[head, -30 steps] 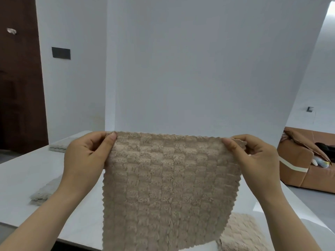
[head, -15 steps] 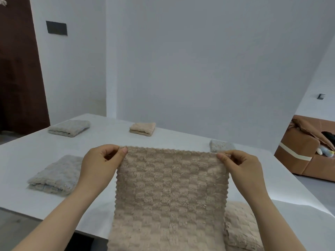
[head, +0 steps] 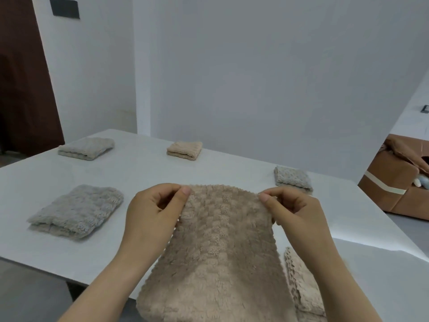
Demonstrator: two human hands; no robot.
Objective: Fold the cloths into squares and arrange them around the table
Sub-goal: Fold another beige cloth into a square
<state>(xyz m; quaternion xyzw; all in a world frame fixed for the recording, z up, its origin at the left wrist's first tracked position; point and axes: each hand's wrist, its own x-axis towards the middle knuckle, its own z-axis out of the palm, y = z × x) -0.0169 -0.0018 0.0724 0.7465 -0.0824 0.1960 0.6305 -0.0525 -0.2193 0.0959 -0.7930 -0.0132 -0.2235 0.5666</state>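
- Both hands are up front in the head view. The left hand (head: pixel 153 212) pinches the top left corner of the beige cloth (head: pixel 220 252) between thumb and curled fingers, and the right hand (head: pixel 294 212) pinches the top right corner the same way.
- That cloth hangs from the two pinches down toward the camera, over the near edge of the white table (head: pixel 209 168), with its top edge bowed up a bit between the hands.
- Folded ones sit on the table, well apart:
  - the near grey cloth (head: pixel 76 210) on the left
  - the far grey cloth (head: pixel 87 148) at the back left
  - the small beige cloth (head: pixel 185 150) at the back middle
  - the small grey cloth (head: pixel 292 177), just beyond the right hand
- One more beige piece (head: pixel 301 287) lies near right, partly behind the right forearm. It looks folded, but it's hard to say.
- Off the table there's a brown sofa (head: pixel 394 182) on the right, and a dark door (head: pixel 21 89) and a wall plate (head: pixel 64 7) on the left.
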